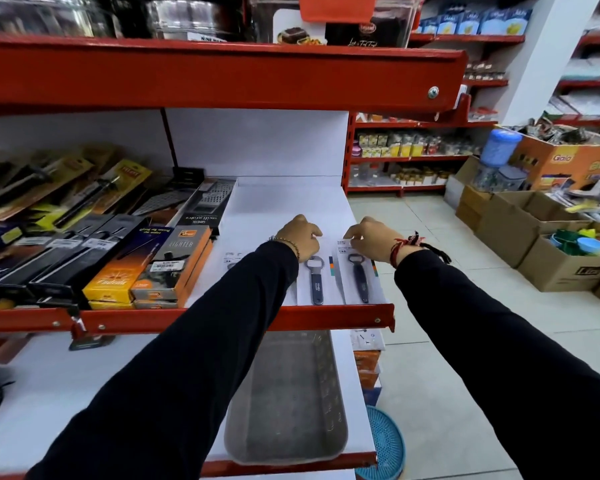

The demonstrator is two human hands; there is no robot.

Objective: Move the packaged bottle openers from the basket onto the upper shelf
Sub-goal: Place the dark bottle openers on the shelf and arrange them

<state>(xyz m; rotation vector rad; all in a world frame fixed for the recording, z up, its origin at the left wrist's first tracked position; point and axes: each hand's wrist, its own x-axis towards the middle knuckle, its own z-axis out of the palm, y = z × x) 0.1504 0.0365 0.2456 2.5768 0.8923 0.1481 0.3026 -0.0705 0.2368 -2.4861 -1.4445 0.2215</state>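
Observation:
Three packaged bottle openers lie flat, side by side, on the white upper shelf. The left pack is mostly hidden by my left sleeve. My left hand rests with curled fingers on the top end of the middle pack. My right hand pinches the top edge of the right pack, which lies close to the shelf's right end. The grey basket sits on the lower shelf below, and nothing shows inside it.
Boxed lighters and graters fill the upper shelf to the left of the packs. A red shelf overhangs above. A blue round basket stands on the floor, with cardboard boxes at the right of the aisle.

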